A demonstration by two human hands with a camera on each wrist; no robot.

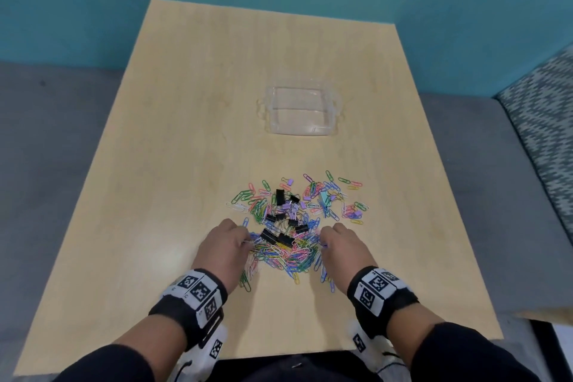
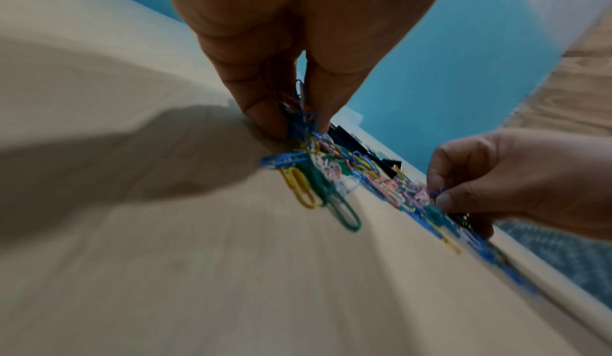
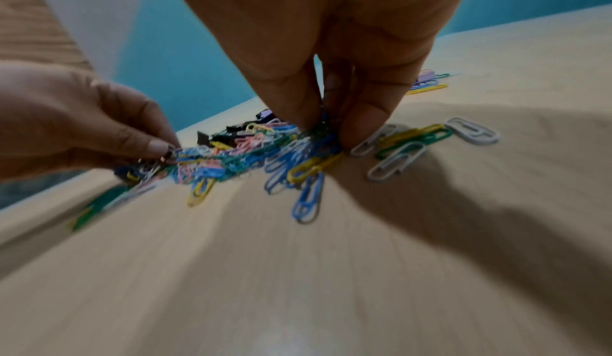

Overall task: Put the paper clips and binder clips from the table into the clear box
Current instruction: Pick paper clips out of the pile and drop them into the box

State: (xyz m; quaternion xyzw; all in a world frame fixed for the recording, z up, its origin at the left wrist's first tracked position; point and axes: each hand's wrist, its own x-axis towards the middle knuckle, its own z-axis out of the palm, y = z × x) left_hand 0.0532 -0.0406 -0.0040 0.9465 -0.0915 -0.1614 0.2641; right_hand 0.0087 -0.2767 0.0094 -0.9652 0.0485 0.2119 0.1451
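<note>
Item: paper clips (image 1: 288, 253), assorted colours, mixed with binder clips (image 1: 280, 215) (black and lilac), spread as one loose heap on the desk (image 1: 186, 149), nearer its front edge than its back edge and a little toward its right edge. Left hand (image 1: 224, 246) at the heap's front-left margin, thumb and fingers (image 2: 265, 115) pinched on a bunch of paper clips against the desk top. Right hand (image 1: 342, 246) at the front-right margin, fingertips (image 3: 361, 128) likewise closed on a bunch of paper clips; the densest part of the heap lies between the two hands, the rest beyond them toward the back edge. Clear box (image 1: 299, 112): upright, open-topped, nothing visible inside, standing past the heap toward the back edge, well apart from both hands. Bare desk top lies between heap and box, and wide along the left edge; narrower bare strip along the right edge.
</note>
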